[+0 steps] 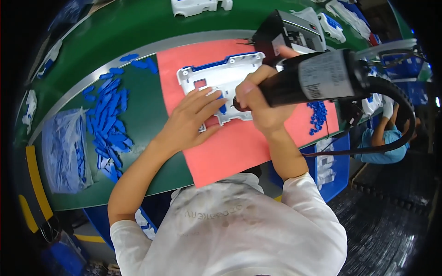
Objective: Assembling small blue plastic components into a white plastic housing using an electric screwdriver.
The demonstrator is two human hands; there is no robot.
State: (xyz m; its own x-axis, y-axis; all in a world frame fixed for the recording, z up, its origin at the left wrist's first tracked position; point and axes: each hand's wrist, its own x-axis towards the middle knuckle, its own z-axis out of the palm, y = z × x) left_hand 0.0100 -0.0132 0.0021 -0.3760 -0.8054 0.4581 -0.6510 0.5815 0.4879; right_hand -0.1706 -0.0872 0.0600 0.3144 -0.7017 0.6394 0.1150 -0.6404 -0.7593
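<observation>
A white plastic housing (212, 76) with a blue strip along its far edge lies on a pink mat (239, 142). Across its left part rests my left hand (191, 112), fingers stretched out, fingertips beside a narrow blue plastic piece (222, 105) set in the housing. The left thumb reaches along the near edge. My right hand (264, 101) is wrapped round the front end of a black electric screwdriver (294, 78), which leans over the housing's right half. The hand hides the tool's tip and the spot below it.
Loose blue plastic pieces (108, 112) and a clear bag (66, 152) lie at left. Small blue parts (317, 117) sit on the mat's right side. A black machine (290, 34) stands behind. The screwdriver's thick cable (405, 119) loops at right. Another person (384, 142) sits farther right.
</observation>
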